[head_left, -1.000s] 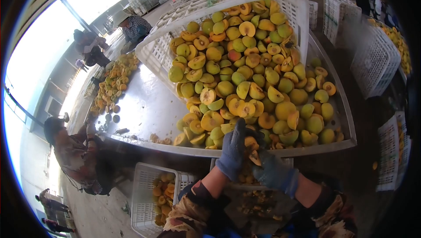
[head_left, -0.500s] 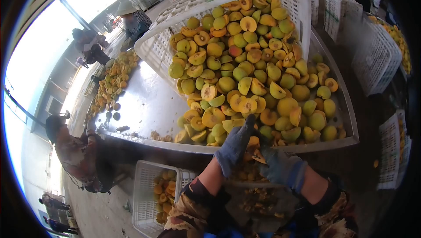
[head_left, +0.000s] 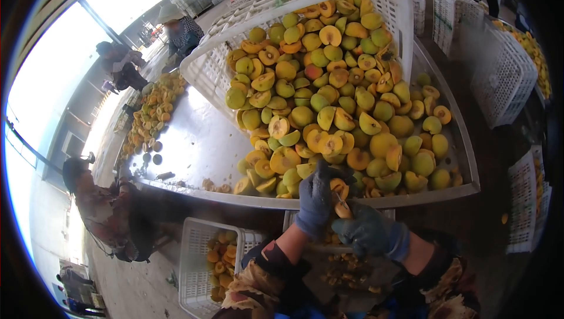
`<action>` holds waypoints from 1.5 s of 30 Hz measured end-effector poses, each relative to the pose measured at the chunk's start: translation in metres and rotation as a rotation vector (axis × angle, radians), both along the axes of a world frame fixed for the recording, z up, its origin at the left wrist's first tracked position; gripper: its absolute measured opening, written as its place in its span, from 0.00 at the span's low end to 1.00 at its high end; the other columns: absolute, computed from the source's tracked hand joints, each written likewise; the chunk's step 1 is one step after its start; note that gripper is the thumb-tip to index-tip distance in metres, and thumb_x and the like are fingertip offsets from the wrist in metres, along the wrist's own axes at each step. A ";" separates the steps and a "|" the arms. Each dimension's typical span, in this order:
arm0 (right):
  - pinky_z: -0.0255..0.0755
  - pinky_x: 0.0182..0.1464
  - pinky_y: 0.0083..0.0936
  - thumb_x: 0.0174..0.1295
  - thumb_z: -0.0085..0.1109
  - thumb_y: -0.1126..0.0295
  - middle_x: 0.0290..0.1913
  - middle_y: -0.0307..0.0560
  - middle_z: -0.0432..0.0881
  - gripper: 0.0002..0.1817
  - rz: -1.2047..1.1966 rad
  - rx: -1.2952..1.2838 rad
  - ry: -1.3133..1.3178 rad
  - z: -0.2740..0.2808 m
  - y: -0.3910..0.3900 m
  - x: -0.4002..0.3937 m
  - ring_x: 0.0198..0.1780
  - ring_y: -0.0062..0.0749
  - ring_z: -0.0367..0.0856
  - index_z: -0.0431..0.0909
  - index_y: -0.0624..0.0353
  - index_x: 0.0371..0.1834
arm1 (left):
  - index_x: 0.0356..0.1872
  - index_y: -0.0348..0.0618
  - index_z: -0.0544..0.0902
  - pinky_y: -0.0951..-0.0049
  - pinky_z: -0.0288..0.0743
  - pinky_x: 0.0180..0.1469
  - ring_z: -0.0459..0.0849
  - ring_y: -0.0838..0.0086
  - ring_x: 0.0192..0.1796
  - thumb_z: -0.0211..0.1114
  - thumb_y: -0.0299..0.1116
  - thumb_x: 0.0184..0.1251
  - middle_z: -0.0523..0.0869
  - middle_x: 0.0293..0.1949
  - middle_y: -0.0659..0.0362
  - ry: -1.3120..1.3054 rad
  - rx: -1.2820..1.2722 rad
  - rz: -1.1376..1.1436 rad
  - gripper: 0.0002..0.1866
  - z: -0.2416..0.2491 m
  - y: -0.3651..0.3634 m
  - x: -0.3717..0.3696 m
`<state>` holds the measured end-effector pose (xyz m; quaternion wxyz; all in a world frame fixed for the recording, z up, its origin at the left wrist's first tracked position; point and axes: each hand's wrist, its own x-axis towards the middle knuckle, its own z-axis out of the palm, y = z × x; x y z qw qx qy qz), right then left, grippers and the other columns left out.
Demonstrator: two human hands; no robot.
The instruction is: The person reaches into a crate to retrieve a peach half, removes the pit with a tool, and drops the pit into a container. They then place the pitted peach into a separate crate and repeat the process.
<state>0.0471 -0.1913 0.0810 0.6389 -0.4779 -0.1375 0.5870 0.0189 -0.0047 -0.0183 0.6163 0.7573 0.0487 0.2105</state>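
Both hands wear blue-grey gloves and meet at the near edge of the metal table (head_left: 200,120). My left hand (head_left: 316,197) is closed around a cut fruit half (head_left: 338,187), its orange inside facing up. In my right hand (head_left: 371,231) is a small tool with a wooden-looking handle (head_left: 343,210), its tip at the fruit half. Just beyond the hands, a heap of green and orange fruit halves (head_left: 320,101) spills from a tipped white crate (head_left: 200,60) onto the table.
A white crate (head_left: 191,260) with fruit halves stands on the floor at lower left. Another crate sits below my hands, partly hidden. White crates (head_left: 505,78) stand at the right. A co-worker (head_left: 108,210) sits at the left; two more people are beyond the table's far left.
Both hands have shifted slightly down, and my left hand has turned more upright. The fruit half and the tool's handle show more clearly between them.
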 end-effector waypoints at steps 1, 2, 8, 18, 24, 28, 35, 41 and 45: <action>0.63 0.21 0.17 0.69 0.56 0.69 0.21 0.28 0.70 0.04 0.033 -0.033 0.029 0.004 0.000 -0.001 0.19 0.14 0.68 0.76 0.55 0.42 | 0.63 0.33 0.70 0.68 0.83 0.39 0.88 0.64 0.35 0.63 0.30 0.69 0.87 0.38 0.50 -0.052 0.089 0.019 0.24 0.002 0.000 0.000; 0.64 0.21 0.17 0.70 0.56 0.69 0.23 0.30 0.71 0.04 0.061 0.031 0.147 -0.003 0.000 -0.001 0.19 0.14 0.68 0.76 0.55 0.43 | 0.65 0.33 0.68 0.68 0.83 0.38 0.87 0.63 0.34 0.65 0.25 0.68 0.87 0.38 0.50 -0.104 0.177 0.043 0.26 0.005 0.000 0.000; 0.67 0.23 0.18 0.70 0.56 0.65 0.27 0.35 0.74 0.09 0.204 0.194 0.301 0.002 -0.009 0.006 0.22 0.19 0.72 0.76 0.56 0.48 | 0.61 0.33 0.72 0.70 0.83 0.39 0.88 0.67 0.36 0.59 0.37 0.77 0.87 0.35 0.52 -0.273 0.187 0.159 0.21 0.042 -0.015 0.000; 0.77 0.52 0.44 0.67 0.52 0.61 0.44 0.56 0.87 0.17 0.638 -0.531 -1.369 -0.008 -0.025 -0.013 0.48 0.55 0.86 0.80 0.57 0.52 | 0.39 0.35 0.85 0.71 0.79 0.36 0.84 0.74 0.31 0.58 0.50 0.76 0.87 0.30 0.54 0.454 0.246 0.204 0.24 0.146 0.056 -0.076; 0.77 0.51 0.43 0.67 0.50 0.64 0.45 0.57 0.87 0.15 0.683 -0.518 -1.350 0.007 -0.024 -0.018 0.48 0.53 0.86 0.80 0.57 0.50 | 0.35 0.41 0.84 0.53 0.77 0.48 0.86 0.51 0.42 0.56 0.50 0.73 0.86 0.34 0.45 0.894 0.980 0.416 0.21 0.123 0.096 -0.171; 0.77 0.51 0.42 0.67 0.50 0.64 0.45 0.58 0.87 0.14 0.689 -0.526 -1.363 0.015 -0.028 -0.019 0.48 0.52 0.86 0.80 0.57 0.50 | 0.52 0.44 0.81 0.52 0.74 0.58 0.83 0.49 0.54 0.58 0.52 0.68 0.86 0.47 0.45 1.237 1.138 0.449 0.23 0.015 0.171 -0.286; 0.77 0.52 0.40 0.64 0.53 0.66 0.46 0.59 0.87 0.16 0.708 -0.492 -1.379 0.005 -0.023 -0.021 0.49 0.53 0.86 0.80 0.58 0.52 | 0.58 0.42 0.79 0.56 0.74 0.61 0.79 0.50 0.60 0.65 0.43 0.66 0.81 0.57 0.45 0.705 0.767 0.524 0.23 0.101 0.108 -0.194; 0.76 0.53 0.42 0.65 0.53 0.64 0.48 0.60 0.86 0.17 0.646 -0.442 -1.330 -0.022 -0.018 -0.023 0.52 0.54 0.85 0.81 0.57 0.53 | 0.65 0.42 0.75 0.55 0.71 0.63 0.77 0.48 0.61 0.62 0.35 0.69 0.78 0.61 0.44 0.220 0.967 0.023 0.24 0.138 0.041 0.007; 0.75 0.55 0.46 0.68 0.50 0.61 0.50 0.61 0.85 0.18 0.661 -0.443 -1.355 -0.021 -0.016 -0.012 0.54 0.57 0.84 0.79 0.56 0.56 | 0.69 0.46 0.72 0.55 0.73 0.61 0.79 0.50 0.60 0.66 0.34 0.62 0.76 0.64 0.48 0.324 1.323 -0.238 0.31 0.125 0.032 0.071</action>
